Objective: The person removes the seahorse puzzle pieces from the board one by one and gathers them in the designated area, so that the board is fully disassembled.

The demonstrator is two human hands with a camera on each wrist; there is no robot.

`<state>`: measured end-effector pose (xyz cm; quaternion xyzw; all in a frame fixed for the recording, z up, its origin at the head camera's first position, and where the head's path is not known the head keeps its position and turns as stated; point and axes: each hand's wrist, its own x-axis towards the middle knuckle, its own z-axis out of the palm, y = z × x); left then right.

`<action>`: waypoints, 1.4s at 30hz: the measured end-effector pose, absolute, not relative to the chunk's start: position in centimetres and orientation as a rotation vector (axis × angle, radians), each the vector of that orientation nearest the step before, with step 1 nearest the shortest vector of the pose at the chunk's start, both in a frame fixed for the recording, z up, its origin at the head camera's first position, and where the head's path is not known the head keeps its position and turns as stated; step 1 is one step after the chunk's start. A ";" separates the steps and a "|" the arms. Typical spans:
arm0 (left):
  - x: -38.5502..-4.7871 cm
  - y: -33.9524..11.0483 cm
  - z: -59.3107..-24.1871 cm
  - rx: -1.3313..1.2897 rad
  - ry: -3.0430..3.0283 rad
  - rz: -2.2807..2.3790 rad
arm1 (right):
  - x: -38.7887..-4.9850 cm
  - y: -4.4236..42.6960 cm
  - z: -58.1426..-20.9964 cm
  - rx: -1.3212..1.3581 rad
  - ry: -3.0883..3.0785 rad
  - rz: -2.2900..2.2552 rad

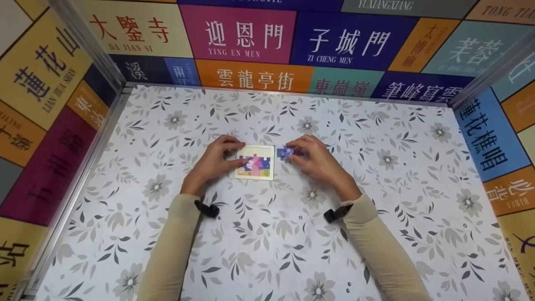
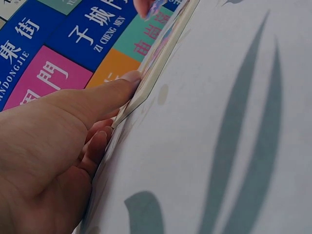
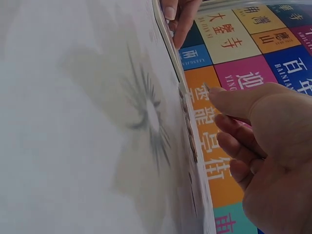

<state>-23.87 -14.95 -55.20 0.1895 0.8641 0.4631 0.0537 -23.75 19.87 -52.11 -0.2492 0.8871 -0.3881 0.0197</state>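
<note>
A small square jigsaw board [image 1: 271,171] with a cream border lies flat near the middle of the table, its pink, purple and blue picture partly covered by a thumb. My left hand [image 1: 215,161] holds the board at its left side, thumb on top and fingers along the edge. In the left wrist view, that thumb presses the board's rim [image 2: 155,80]. Just right of the board, my right hand [image 1: 314,159] pinches a blue-purple jigsaw piece [image 1: 285,153] between thumb and fingers. A narrow gap separates piece and board. The right fingers hide part of the piece.
The table [image 1: 259,251] wears a white cover with grey leaves and flowers. Upright panels [image 1: 250,37] with coloured lettered blocks enclose the back and both sides. A black strap end [image 1: 209,209] sticks out at the left cuff, another [image 1: 334,215] at the right.
</note>
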 end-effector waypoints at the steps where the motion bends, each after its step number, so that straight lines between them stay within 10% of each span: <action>1: -23.8 -15.0 -55.2 0.571 2.625 1.404 | -23.7 20.3 -52.1 -0.773 2.756 -1.200; 42: -24.0 -15.1 -55.4 0.575 2.641 1.396 | -24.4 26.2 -52.7 -0.606 2.669 -1.108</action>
